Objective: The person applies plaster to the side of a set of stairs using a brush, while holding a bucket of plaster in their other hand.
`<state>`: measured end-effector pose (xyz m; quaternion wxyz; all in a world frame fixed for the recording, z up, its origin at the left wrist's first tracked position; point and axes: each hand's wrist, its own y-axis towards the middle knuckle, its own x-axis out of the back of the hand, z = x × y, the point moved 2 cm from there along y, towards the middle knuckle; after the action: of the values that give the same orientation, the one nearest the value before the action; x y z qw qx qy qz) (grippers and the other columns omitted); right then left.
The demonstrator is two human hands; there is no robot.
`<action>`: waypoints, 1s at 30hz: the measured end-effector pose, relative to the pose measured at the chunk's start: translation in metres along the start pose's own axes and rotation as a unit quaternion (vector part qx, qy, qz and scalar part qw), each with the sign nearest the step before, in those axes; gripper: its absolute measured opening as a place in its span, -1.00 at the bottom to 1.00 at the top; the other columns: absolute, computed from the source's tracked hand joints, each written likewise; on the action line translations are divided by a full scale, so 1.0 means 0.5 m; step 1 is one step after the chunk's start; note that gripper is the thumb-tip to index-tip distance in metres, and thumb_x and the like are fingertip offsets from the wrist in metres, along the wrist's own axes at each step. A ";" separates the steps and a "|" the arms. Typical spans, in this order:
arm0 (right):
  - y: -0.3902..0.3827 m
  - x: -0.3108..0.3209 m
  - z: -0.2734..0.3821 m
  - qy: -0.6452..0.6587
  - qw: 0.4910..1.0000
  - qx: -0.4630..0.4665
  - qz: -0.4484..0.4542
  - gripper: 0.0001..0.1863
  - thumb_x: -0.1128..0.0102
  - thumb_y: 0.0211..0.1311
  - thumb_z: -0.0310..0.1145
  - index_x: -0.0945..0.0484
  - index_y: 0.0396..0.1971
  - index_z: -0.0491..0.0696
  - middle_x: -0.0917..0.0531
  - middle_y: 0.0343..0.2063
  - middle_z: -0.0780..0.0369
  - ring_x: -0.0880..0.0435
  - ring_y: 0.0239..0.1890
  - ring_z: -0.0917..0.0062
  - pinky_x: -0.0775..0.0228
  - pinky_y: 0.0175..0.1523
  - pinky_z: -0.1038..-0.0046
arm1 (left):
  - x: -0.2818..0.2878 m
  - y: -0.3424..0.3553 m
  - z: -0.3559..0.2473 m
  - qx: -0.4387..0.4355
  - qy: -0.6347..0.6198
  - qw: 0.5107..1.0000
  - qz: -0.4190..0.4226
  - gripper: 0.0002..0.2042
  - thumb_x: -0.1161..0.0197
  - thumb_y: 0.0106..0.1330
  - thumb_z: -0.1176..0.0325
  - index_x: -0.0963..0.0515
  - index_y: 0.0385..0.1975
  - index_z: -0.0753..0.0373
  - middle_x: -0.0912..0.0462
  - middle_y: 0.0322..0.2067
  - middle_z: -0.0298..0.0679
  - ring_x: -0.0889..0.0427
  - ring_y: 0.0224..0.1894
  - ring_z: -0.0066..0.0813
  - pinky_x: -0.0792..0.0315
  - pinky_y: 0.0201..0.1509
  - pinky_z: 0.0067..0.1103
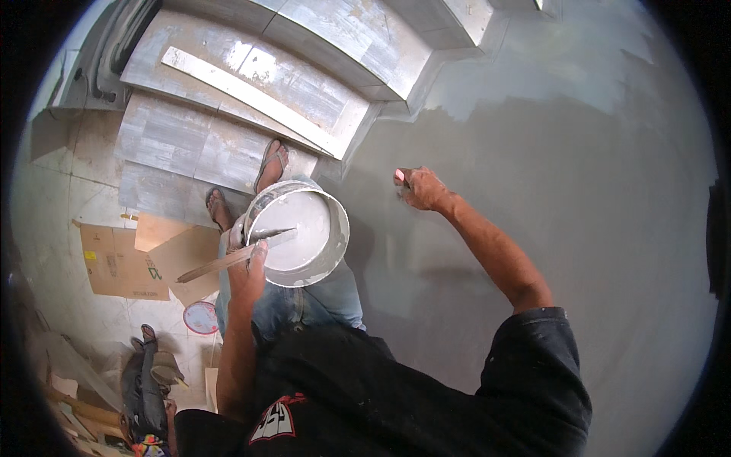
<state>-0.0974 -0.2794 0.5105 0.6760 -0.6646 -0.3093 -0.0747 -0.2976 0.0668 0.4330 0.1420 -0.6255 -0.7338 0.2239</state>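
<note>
My left hand (247,276) is closed at the near left side of a round bucket (339,242) with white smears round its rim. Pale, smooth paste (304,213) lies inside it. Under my left thumb is a wooden-handled tool (209,268); its flat grey end reaches over the paste. Out to the right, my right hand (421,189) is closed at the grey wall (487,160), with a small pink thing (399,176) showing at its fingers. The kind of that thing cannot be made out, and the fingers are partly hidden.
Tiled stairs (171,137) climb beside the wall, with a long pale board (251,99) lying on a step. My sandalled feet stand on the lower steps. Flattened cardboard (122,263) and a round lid (200,317) lie on the floor. Another person (145,388) is at lower left.
</note>
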 end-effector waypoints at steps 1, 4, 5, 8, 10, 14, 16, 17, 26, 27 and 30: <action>0.035 -0.038 -0.041 0.010 1.000 -0.022 -0.003 -0.76 -0.07 0.27 -0.35 -0.58 -0.12 -0.07 -0.64 -0.24 -0.08 -0.60 -0.11 0.00 -0.44 0.02 0.13 | -0.003 0.006 -0.011 -0.001 -0.012 1.000 -0.003 -0.53 -0.06 0.23 0.43 -0.32 0.17 0.40 -0.41 0.05 0.00 -0.39 0.12 -0.18 -0.23 0.24 -0.36; 0.111 0.009 -0.099 0.048 0.992 -0.101 -0.051 -0.76 -0.04 0.33 -0.25 -0.62 -0.22 -0.07 -0.63 -0.25 -0.12 -0.58 -0.14 -0.05 -0.43 -0.01 0.07 | -0.001 0.007 -0.010 0.013 0.003 1.000 -0.018 -0.53 -0.09 0.20 0.43 -0.34 0.15 0.40 -0.42 0.01 0.01 -0.40 0.09 -0.15 -0.25 0.22 -0.36; 0.140 0.037 -0.123 0.034 0.989 -0.119 -0.083 -0.74 0.00 0.35 -0.24 -0.60 -0.18 -0.07 -0.63 -0.21 -0.09 -0.60 -0.12 0.01 -0.43 0.00 0.09 | -0.002 0.009 -0.004 0.017 0.014 1.000 -0.021 -0.53 -0.09 0.20 0.43 -0.34 0.15 0.40 -0.42 0.00 0.00 -0.40 0.09 -0.15 -0.25 0.22 -0.36; 0.178 0.018 -0.151 -0.066 0.986 -0.051 -0.144 -0.71 0.04 0.38 -0.26 -0.56 -0.05 -0.03 -0.62 -0.11 -0.01 -0.59 -0.02 0.15 -0.44 0.06 0.17 | -0.004 0.012 0.016 0.018 0.003 1.000 -0.014 -0.53 -0.08 0.19 0.44 -0.35 0.15 0.38 -0.43 -0.01 -0.01 -0.42 0.07 -0.16 -0.25 0.22 -0.36; 0.173 -0.024 -0.108 -0.173 0.980 -0.009 -0.095 -0.69 0.03 0.35 -0.34 -0.49 0.05 0.03 -0.59 -0.05 0.05 -0.54 0.08 0.24 -0.41 0.15 0.26 | -0.005 0.011 0.015 0.022 0.022 0.999 -0.011 -0.53 -0.08 0.18 0.45 -0.35 0.15 0.38 -0.43 -0.01 -0.01 -0.42 0.07 -0.16 -0.25 0.22 -0.37; 0.113 -0.104 0.036 -0.055 0.992 -0.023 0.112 -0.64 -0.08 0.31 -0.33 -0.44 0.08 -0.06 -0.60 -0.08 0.03 -0.55 0.06 0.22 -0.41 0.15 0.22 | -0.007 0.019 0.000 0.029 0.035 0.999 -0.011 -0.53 -0.07 0.18 0.46 -0.35 0.15 0.38 -0.44 0.01 -0.01 -0.42 0.07 -0.17 -0.25 0.22 -0.38; 0.144 -0.110 -0.018 -0.008 0.991 -0.050 0.121 -0.65 -0.09 0.33 -0.25 -0.47 0.05 -0.06 -0.60 -0.08 0.03 -0.57 0.04 0.19 -0.44 0.12 0.23 | -0.010 0.022 -0.006 0.029 0.026 0.999 -0.016 -0.52 -0.07 0.18 0.45 -0.35 0.15 0.38 -0.44 0.00 0.00 -0.42 0.07 -0.16 -0.25 0.21 -0.37; 0.161 -0.107 -0.054 0.018 0.990 -0.065 0.125 -0.65 -0.09 0.34 -0.21 -0.49 0.04 -0.06 -0.60 -0.08 0.03 -0.58 0.02 0.17 -0.45 0.11 0.23 | -0.011 0.026 -0.016 0.026 0.024 0.999 -0.017 -0.52 -0.07 0.18 0.45 -0.35 0.15 0.38 -0.43 0.00 0.00 -0.42 0.07 -0.15 -0.25 0.21 -0.36; 0.232 0.010 -0.157 -0.041 0.972 0.070 -0.221 -0.69 0.10 0.43 -0.23 -0.55 -0.11 -0.11 -0.64 -0.36 -0.07 -0.63 -0.27 0.04 -0.49 -0.13 0.15 | -0.010 0.034 0.030 0.008 0.051 0.999 -0.004 -0.49 -0.08 0.16 0.40 -0.33 0.16 0.41 -0.39 -0.03 0.02 -0.37 0.07 -0.08 -0.22 0.22 -0.29; 0.229 -0.030 -0.161 -0.052 0.972 0.091 -0.212 -0.70 0.10 0.43 -0.23 -0.55 -0.12 -0.10 -0.64 -0.33 -0.06 -0.64 -0.25 0.06 -0.49 -0.11 0.15 | -0.009 0.035 0.031 0.018 0.045 0.999 -0.003 -0.49 -0.09 0.16 0.40 -0.33 0.16 0.41 -0.39 -0.03 0.02 -0.37 0.08 -0.08 -0.22 0.22 -0.29; 0.211 -0.054 -0.100 -0.053 0.991 0.079 -0.091 -0.73 0.08 0.40 -0.30 -0.56 -0.09 -0.07 -0.66 -0.26 -0.01 -0.64 -0.16 0.14 -0.47 -0.03 0.17 | -0.008 0.040 0.031 0.011 0.066 0.998 -0.005 -0.49 -0.09 0.16 0.40 -0.33 0.15 0.42 -0.39 -0.03 0.02 -0.38 0.07 -0.06 -0.22 0.22 -0.28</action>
<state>-0.0492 -0.3240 0.4102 0.6993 -0.5810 -0.4094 -0.0759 -0.2874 0.0627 0.4100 0.1986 -0.6339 -0.7230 0.1895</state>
